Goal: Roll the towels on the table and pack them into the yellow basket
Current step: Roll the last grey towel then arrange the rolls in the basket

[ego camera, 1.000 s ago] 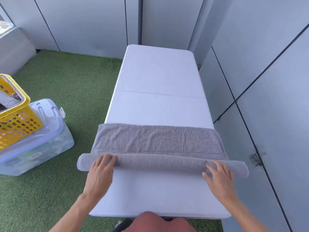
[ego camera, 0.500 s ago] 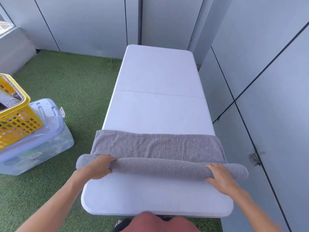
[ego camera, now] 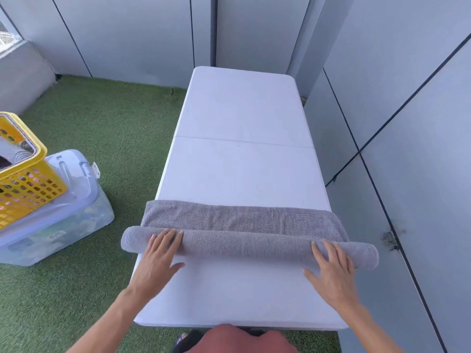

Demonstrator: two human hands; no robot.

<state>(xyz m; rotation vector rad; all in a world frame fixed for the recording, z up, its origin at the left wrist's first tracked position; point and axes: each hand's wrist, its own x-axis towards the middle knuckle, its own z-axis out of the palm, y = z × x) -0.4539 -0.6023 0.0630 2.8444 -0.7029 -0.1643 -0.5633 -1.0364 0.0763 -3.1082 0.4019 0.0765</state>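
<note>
Two hands are pressing flat on a grey towel (ego camera: pixel 244 233) lying across the white folding table (ego camera: pixel 242 169): left hand (ego camera: pixel 158 261) and right hand (ego camera: pixel 334 271), fingers spread, on the rolled part. Both roll ends are overhanging the table's side edges. The yellow basket (ego camera: pixel 23 171) is sitting on a clear storage bin (ego camera: pixel 63 215), left.

White folding bench (ego camera: pixel 242 169) with a centre seam, standing on green turf floor (ego camera: pixel 107 128). A grey towel (ego camera: pixel 242 220), partly rolled, lay across its near half, both ends overhanging the edges.
</note>
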